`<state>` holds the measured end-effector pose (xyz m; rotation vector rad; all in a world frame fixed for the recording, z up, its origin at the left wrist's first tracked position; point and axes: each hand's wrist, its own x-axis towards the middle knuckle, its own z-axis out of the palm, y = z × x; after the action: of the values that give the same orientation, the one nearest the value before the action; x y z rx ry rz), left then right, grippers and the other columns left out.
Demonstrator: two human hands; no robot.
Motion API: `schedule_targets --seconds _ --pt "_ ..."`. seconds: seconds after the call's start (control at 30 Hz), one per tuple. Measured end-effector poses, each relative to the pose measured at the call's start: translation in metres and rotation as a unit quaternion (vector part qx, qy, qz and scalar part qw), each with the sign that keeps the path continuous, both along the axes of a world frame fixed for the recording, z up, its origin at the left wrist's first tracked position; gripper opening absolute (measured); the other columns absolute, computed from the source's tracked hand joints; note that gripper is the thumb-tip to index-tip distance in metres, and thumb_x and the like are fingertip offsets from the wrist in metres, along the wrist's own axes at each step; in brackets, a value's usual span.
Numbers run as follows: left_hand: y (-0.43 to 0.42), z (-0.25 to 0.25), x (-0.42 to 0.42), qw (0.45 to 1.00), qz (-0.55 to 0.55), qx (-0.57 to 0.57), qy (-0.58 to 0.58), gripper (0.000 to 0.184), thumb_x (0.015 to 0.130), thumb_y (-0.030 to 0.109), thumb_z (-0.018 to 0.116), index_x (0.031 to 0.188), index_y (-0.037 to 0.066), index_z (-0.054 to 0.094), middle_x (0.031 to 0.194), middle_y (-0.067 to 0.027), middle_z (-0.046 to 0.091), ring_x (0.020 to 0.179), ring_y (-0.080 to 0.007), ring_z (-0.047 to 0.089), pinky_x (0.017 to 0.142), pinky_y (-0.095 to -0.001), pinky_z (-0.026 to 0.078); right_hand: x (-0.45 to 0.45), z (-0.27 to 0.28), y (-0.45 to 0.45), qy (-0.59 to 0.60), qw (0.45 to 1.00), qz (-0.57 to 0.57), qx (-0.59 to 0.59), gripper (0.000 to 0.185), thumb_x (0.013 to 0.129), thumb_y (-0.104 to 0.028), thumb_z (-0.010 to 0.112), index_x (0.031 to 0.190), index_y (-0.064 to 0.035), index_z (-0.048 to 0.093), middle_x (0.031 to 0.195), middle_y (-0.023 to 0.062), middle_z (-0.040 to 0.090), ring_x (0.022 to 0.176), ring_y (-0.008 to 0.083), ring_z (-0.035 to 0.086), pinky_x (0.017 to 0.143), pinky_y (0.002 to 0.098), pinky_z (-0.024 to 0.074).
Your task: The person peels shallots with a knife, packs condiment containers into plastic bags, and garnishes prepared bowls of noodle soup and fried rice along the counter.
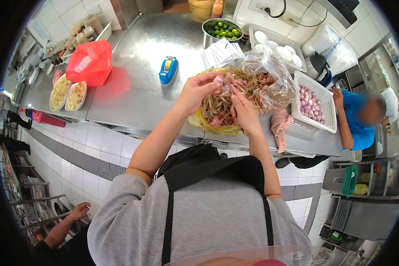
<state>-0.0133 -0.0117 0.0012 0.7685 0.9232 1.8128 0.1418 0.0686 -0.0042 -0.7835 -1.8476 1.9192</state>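
Observation:
Between the fingertips of my left hand [199, 91] is a small peeled shallot [219, 80]. My right hand [245, 111] grips a small knife, its thin blade [230, 89] pointing up beside the shallot; most of the handle is hidden in the palm. Both hands are over a heap of dry roots and skins [215, 108] lying on a yellow plastic bag [195, 120]. A clear plastic bag [277, 82] with more unpeeled shallots and stalks lies against the heap on the right. To its right stands a white basket [330, 106] with peeled shallots [311, 105] in it.
A pink cloth [280, 128] hangs over the counter edge. A blue tape dispenser [168, 71], papers [221, 53] and a pot of limes [208, 41] are behind. At left are a red bag [89, 64] and two food tubs [60, 94]. A person in blue [357, 115] stands right.

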Motion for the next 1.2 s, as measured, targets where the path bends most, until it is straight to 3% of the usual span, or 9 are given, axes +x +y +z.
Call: schedule_targets --seconds 0.07,0.3,0.47,0.5,0.53,0.7,0.87,1.07,1.2 --pt "0.0 0.001 -0.002 0.998 0.021 -0.026 0.061 0.032 0.078 0.002 0.058 0.109 -0.005 0.05 0.094 -0.0073 0.058 0.081 -0.0108 0.056 0.073 -0.0227 0.048 0.0 0.011 -0.008 0.018 0.996 -0.006 0.083 0.045 0.09 -0.019 0.041 0.132 -0.0102 0.029 0.056 -0.0029 0.04 0.047 0.0044 0.035 0.044 0.0189 0.0325" --pt "0.001 0.005 -0.004 0.981 0.058 -0.064 0.172 0.028 0.073 -0.003 0.062 0.1 -0.005 0.053 0.089 -0.0094 0.06 0.08 -0.0114 0.059 0.072 -0.0224 0.048 -0.011 0.009 -0.009 0.068 0.976 0.013 0.205 0.042 0.089 -0.015 0.041 0.13 -0.0115 0.034 0.057 -0.0033 0.039 0.052 0.0032 0.036 0.047 0.0183 0.0328" --pt "0.003 0.005 -0.004 0.98 0.071 -0.038 0.181 0.027 0.072 0.0 0.064 0.098 -0.005 0.056 0.084 -0.007 0.061 0.074 -0.0082 0.057 0.067 -0.0196 0.047 -0.009 0.027 -0.015 0.068 0.997 0.008 0.036 0.038 0.091 -0.015 0.039 0.129 -0.0135 0.037 0.055 -0.0036 0.039 0.044 0.0023 0.034 0.04 0.0166 0.0303" --pt "0.002 0.006 -0.004 0.987 0.053 -0.028 0.147 0.029 0.073 -0.002 0.063 0.1 -0.005 0.055 0.088 -0.0081 0.06 0.079 -0.0105 0.058 0.07 -0.0213 0.048 -0.009 0.023 -0.013 0.092 0.994 0.008 -0.064 0.038 0.091 -0.018 0.04 0.129 -0.0154 0.037 0.053 -0.0025 0.038 0.038 0.004 0.031 0.035 0.0184 0.0283" --pt "0.001 0.005 -0.004 0.993 0.034 -0.02 0.112 0.03 0.073 -0.003 0.062 0.102 -0.005 0.053 0.092 -0.0092 0.06 0.084 -0.0128 0.058 0.074 -0.0231 0.048 -0.008 0.023 -0.013 0.093 0.994 0.008 -0.064 0.038 0.091 -0.018 0.04 0.129 -0.0154 0.037 0.053 -0.0025 0.038 0.038 0.004 0.031 0.035 0.0184 0.0283" --pt "0.002 -0.004 -0.009 0.999 -0.015 0.001 0.047 0.029 0.077 0.0 0.057 0.106 -0.004 0.052 0.101 -0.0103 0.057 0.087 -0.0143 0.057 0.077 -0.0252 0.048 -0.003 0.03 -0.013 0.176 0.943 0.051 -0.279 0.042 0.09 -0.023 0.042 0.131 -0.0194 0.031 0.052 0.0 0.036 0.035 0.0073 0.03 0.032 0.02 0.0256" --pt "0.0 -0.006 -0.009 0.983 -0.095 0.098 -0.124 0.033 0.082 0.001 0.049 0.115 -0.003 0.045 0.103 -0.0127 0.056 0.09 -0.0196 0.058 0.08 -0.0291 0.049 -0.001 0.026 -0.005 0.193 0.936 0.026 -0.294 0.042 0.09 -0.026 0.042 0.13 -0.0197 0.03 0.051 -0.0006 0.034 0.033 0.0068 0.029 0.032 0.0196 0.0248" --pt "0.002 -0.007 -0.008 0.986 -0.059 0.048 -0.15 0.036 0.083 0.001 0.048 0.119 -0.003 0.042 0.102 -0.0122 0.056 0.09 -0.0198 0.058 0.08 -0.0258 0.049 -0.002 0.017 -0.006 0.144 0.962 -0.043 -0.228 0.04 0.091 -0.022 0.041 0.13 -0.0182 0.033 0.052 -0.001 0.035 0.035 0.0065 0.03 0.033 0.0205 0.0247" --pt "0.003 -0.008 -0.005 0.988 -0.042 0.042 -0.14 0.027 0.082 0.002 0.049 0.109 -0.002 0.049 0.097 -0.0107 0.057 0.086 -0.0191 0.059 0.079 -0.0269 0.05 0.0 0.021 -0.008 0.146 0.967 -0.025 -0.205 0.041 0.091 -0.022 0.041 0.13 -0.016 0.033 0.052 -0.0013 0.035 0.036 0.0059 0.03 0.033 0.0199 0.0251"
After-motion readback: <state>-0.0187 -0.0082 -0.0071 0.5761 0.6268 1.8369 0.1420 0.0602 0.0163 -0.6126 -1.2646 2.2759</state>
